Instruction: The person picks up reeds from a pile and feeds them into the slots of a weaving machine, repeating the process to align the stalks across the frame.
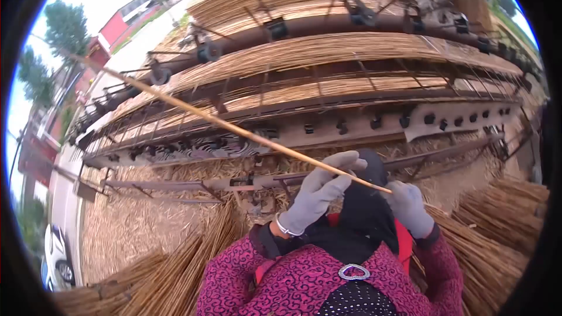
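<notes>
A long, thin reed stalk [243, 131] slants from the far upper left down to the front of my body. My left hand [313, 199], in a pale grey glove, is closed around it a little before its lower end, thumb on the near side and fingers beyond. At that lower end are the curled fingers of my right hand [410, 208], also gloved; they appear to pinch the tip, though the contact is partly hidden. Both hands are above my dark-clad lap.
Ahead stretches a long metal weaving frame [328, 26] with many clamps and rods, bearing a reed mat [281, 55]. Reed bundles lie at left [175, 263] and right [497, 222]. Loose straw [134, 219] covers the ground. A white car [58, 257] stands far left.
</notes>
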Demonstrator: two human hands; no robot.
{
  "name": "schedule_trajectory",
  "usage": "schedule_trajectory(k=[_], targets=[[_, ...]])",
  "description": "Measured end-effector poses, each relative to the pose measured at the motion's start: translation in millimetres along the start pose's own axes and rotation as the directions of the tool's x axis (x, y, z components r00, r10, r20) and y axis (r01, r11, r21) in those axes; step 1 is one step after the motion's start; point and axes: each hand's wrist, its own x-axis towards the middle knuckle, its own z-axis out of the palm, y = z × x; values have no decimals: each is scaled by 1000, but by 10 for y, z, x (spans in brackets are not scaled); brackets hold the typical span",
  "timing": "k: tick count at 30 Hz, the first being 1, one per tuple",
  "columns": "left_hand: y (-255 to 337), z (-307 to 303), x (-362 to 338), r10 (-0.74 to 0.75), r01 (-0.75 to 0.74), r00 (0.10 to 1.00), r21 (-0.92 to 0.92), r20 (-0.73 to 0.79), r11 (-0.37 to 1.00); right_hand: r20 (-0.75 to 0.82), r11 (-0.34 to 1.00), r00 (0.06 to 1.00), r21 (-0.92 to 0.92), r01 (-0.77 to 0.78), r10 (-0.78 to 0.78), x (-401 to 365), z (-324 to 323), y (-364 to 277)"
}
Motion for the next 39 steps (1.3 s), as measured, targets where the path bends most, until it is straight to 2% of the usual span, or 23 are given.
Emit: schedule_trajectory(k=[3,4,5,7,8,9,11,12,13,14,19,20,22,23,24,26,28,30,32,34,36,38,39], targets=[[-102,350,244,-31,31,1000,214,-4,976,-101,992,995,126,16,-3,165,113,-63],[-167,310,316,-66,73,996,121,-61,990,-172,985,985,174,13,17,114,72,102],[-140,297,495,87,-88,996,167,11,982,-276,990,958,137,-36,73,-41,73,332],[41,79,876,286,-339,932,261,224,904,-196,876,857,187,-444,476,-631,165,981],[156,-24,1096,320,-385,895,177,310,906,-220,714,681,270,-646,699,-1035,301,1356],[399,-7,1148,336,-412,874,168,349,896,-156,422,397,460,-781,905,-1445,180,1478],[329,344,1362,342,-416,870,157,356,895,-157,-46,-195,655,-754,968,-2348,138,2203],[245,592,1383,323,-386,889,150,325,910,58,-250,-338,793,-556,939,-2910,146,2674],[-29,454,1495,94,-177,960,315,263,932,171,-280,-421,936,-213,891,-2918,-314,2258],[-251,725,1433,7,-80,981,376,192,923,279,-339,-342,932,-129,897,-3160,-550,2191],[-957,670,1475,-309,166,855,345,417,924,-23,-188,-630,945,-267,776,-3853,-1163,2390],[-955,747,1467,-299,162,854,328,426,931,-161,-117,-644,923,-366,748,-4132,-1193,2611],[-875,977,1399,-373,251,889,397,267,883,-490,63,-733,848,-526,473,-4128,-1278,2728],[-881,998,1396,-384,277,882,357,275,892,-425,-19,-772,871,-491,472,-4097,-1364,2641],[-893,1016,1399,-372,266,882,344,290,900,-499,-64,-787,829,-555,362,-4165,-1341,2757],[-915,1019,1408,-420,324,875,353,241,878,-318,-69,-732,893,-445,603,-4454,-1339,2936],[-957,1010,1417,-405,307,881,357,246,882,-548,-46,-612,723,-690,569,-3941,-1462,2425],[-973,1039,1407,-433,332,863,354,260,874,-534,254,-522,819,-514,666,-3894,-1293,2477],[-1043,1022,1424,-436,357,857,296,274,886,-524,523,-397,844,-120,753,-3521,-1209,2173],[-1073,1046,1433,-415,311,857,334,306,890,-448,433,-212,894,-113,869,-3141,-1171,1750],[-1050,1092,1412,-406,296,854,338,325,893,-312,286,-172,945,-158,934,-3045,-1016,1675],[-969,1166,1371,-431,323,845,339,316,884,-422,250,-198,788,-562,885,-3368,-745,2068],[-1071,1074,1372,-403,304,849,308,342,901,-383,240,-160,800,-550,910,-3211,-828,1927]])
